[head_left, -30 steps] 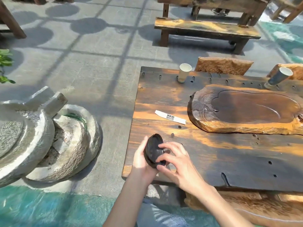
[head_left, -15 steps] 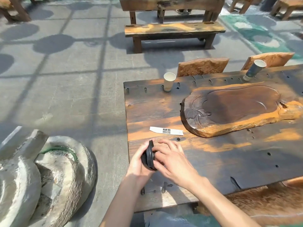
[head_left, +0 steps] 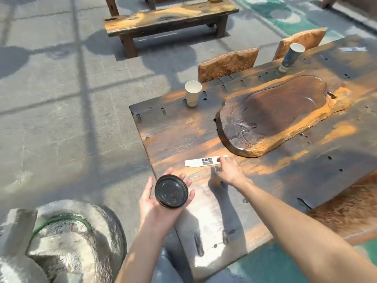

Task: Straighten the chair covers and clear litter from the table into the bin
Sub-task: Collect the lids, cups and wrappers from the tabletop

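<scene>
We stand in an outdoor café terrace: sunlit paved ground (head_left: 61, 99), rustic plank table (head_left: 179, 129), far bench (head_left: 169, 17), near-left millstones (head_left: 67, 242).

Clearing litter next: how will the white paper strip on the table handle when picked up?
The paper strip looks thin and flat, so probably floppy and very light. Lying flush on the table, it may resist pinching.

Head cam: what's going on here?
A person is clearing litter off the wooden table. The left hand cups a black lid in its palm. The right hand reaches to the white paper wrapper, fingertips at its right end; it lies flat, not lifted yet. A pale paper cup and a dark paper cup stand along the far edge. No bin in view.
</scene>
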Tool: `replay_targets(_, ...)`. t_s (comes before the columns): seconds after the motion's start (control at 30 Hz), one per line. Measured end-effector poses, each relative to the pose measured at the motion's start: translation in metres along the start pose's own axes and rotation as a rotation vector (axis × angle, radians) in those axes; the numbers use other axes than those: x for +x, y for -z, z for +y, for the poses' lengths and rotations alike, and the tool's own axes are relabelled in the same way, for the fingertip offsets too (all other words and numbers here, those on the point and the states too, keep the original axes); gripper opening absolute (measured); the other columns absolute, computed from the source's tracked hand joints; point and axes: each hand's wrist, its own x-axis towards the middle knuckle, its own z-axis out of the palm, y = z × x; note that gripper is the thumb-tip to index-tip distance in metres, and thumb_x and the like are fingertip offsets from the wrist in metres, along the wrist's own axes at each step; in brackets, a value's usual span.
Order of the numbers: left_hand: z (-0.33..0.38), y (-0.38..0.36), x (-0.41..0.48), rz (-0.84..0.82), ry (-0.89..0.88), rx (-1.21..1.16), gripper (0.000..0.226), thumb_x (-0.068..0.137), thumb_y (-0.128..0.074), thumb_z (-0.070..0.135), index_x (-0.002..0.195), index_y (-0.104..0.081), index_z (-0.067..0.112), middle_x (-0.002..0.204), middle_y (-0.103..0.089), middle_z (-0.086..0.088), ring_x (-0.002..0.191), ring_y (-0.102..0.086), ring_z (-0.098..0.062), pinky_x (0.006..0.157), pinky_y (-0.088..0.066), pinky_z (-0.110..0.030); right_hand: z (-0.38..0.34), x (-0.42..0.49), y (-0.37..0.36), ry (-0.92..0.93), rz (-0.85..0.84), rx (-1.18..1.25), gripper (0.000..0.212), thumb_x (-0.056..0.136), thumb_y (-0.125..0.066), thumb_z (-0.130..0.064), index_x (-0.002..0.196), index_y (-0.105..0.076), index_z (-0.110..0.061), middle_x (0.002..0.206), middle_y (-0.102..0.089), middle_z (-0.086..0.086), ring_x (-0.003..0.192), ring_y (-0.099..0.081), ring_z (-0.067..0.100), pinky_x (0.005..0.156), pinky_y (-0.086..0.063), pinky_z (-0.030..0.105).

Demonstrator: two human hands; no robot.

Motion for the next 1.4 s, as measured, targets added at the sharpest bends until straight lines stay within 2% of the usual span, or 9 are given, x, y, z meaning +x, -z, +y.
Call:
replay_targets(0.2, 0.078, 0.010, 0.014, -0.062, 0.084, 0.118, 0.075, 0.076, -0.071, 0.059, 0.138, -0.063, 0.016, 0.137, -0.063, -0.019, 0.128, -0.058, -0.041, 0.092, -0.053, -0.054, -0.026, 0.019, -0.036, -0.199, -0.118, -0.022, 0.051, 0.091, -0.060, -0.023, 0.138, -0.041, -0.019, 0.143, -0.047, 0.012, 0.136, -0.040, 0.034, 0.110, -0.039, 0.054)
replay_targets(0.3, 0.117, 0.013, 0.021, -0.116, 0.094, 0.184, 0.073, 0.064, -0.090, 0.027, 0.132, -0.065, 0.012, 0.130, -0.063, -0.020, 0.115, -0.062, -0.041, 0.084, -0.052, -0.047, -0.040, 0.025, -0.046, -0.267, -0.125, -0.058, 0.060, 0.090, -0.063, -0.020, 0.143, -0.035, -0.022, 0.145, -0.043, 0.012, 0.138, -0.037, 0.035, 0.111, -0.038, 0.055)
replay_targets(0.43, 0.161, 0.022, 0.036, -0.070, 0.145, 0.179, 0.046, 0.075, -0.063, 0.009, 0.121, -0.061, 0.009, 0.120, -0.060, -0.020, 0.103, -0.058, -0.039, 0.073, -0.045, -0.042, -0.054, 0.032, -0.062, -0.334, -0.111, -0.089, 0.056, 0.089, -0.061, -0.021, 0.140, -0.037, -0.022, 0.147, -0.042, 0.010, 0.137, -0.037, 0.035, 0.109, -0.039, 0.056)
replay_targets(0.53, 0.186, 0.033, 0.048, 0.044, 0.148, 0.191, 0.043, 0.081, -0.044, 0.005, 0.120, -0.063, 0.008, 0.119, -0.063, -0.022, 0.107, -0.058, -0.042, 0.080, -0.047, -0.045, -0.068, 0.036, -0.071, -0.358, -0.087, -0.088, 0.054, 0.089, -0.057, -0.019, 0.140, -0.039, -0.022, 0.148, -0.040, 0.006, 0.139, -0.034, 0.032, 0.108, -0.036, 0.055)
replay_targets(0.67, 0.215, 0.035, 0.062, 0.149, 0.103, 0.265, 0.045, 0.081, -0.044, -0.002, 0.121, -0.063, 0.008, 0.124, -0.064, -0.025, 0.114, -0.061, -0.047, 0.094, -0.048, -0.054, -0.084, 0.046, -0.078, -0.346, -0.082, -0.158, 0.057, 0.089, -0.052, -0.016, 0.144, -0.037, -0.022, 0.150, -0.037, 0.004, 0.141, -0.032, 0.030, 0.109, -0.035, 0.057)
replay_targets(0.8, 0.240, 0.022, 0.083, 0.151, 0.102, 0.275, 0.046, 0.080, -0.045, -0.001, 0.121, -0.063, 0.008, 0.122, -0.066, -0.024, 0.108, -0.063, -0.044, 0.086, -0.051, -0.052, -0.095, 0.063, -0.076, -0.332, -0.023, -0.226, 0.060, 0.091, -0.044, -0.010, 0.149, -0.035, -0.024, 0.153, -0.036, 0.003, 0.144, -0.029, 0.028, 0.109, -0.033, 0.054)
replay_targets(1.07, 0.271, -0.006, 0.135, 0.176, 0.176, 0.285, 0.045, 0.080, -0.045, 0.002, 0.120, -0.064, 0.008, 0.118, -0.065, -0.024, 0.104, -0.060, -0.043, 0.080, -0.050, -0.049, -0.076, 0.109, -0.064, -0.381, -0.024, -0.299, 0.054, 0.088, -0.048, -0.007, 0.139, -0.042, -0.024, 0.135, -0.049, 0.004, 0.131, -0.042, 0.027, 0.103, -0.037, 0.046)
replay_targets(1.23, 0.292, -0.044, 0.182, 0.165, 0.210, 0.334, 0.040, 0.081, -0.044, 0.002, 0.117, -0.061, 0.007, 0.117, -0.062, -0.025, 0.106, -0.056, -0.042, 0.078, -0.049, -0.046, -0.064, 0.120, -0.062, -0.367, -0.082, -0.373, 0.034, 0.096, -0.051, -0.033, 0.129, -0.051, -0.024, 0.127, -0.059, 0.000, 0.121, -0.053, 0.024, 0.096, -0.040, 0.041)
replay_targets(1.4, 0.306, -0.089, 0.230, 0.109, 0.263, 0.401, 0.038, 0.079, -0.045, 0.002, 0.113, -0.062, 0.007, 0.117, -0.061, -0.026, 0.106, -0.058, -0.045, 0.077, -0.049, -0.048, -0.063, 0.110, -0.072, -0.454, -0.014, -0.165, 0.028, 0.100, -0.048, -0.035, 0.126, -0.050, -0.025, 0.114, -0.065, -0.001, 0.101, -0.068, 0.024, 0.079, -0.054, 0.037)
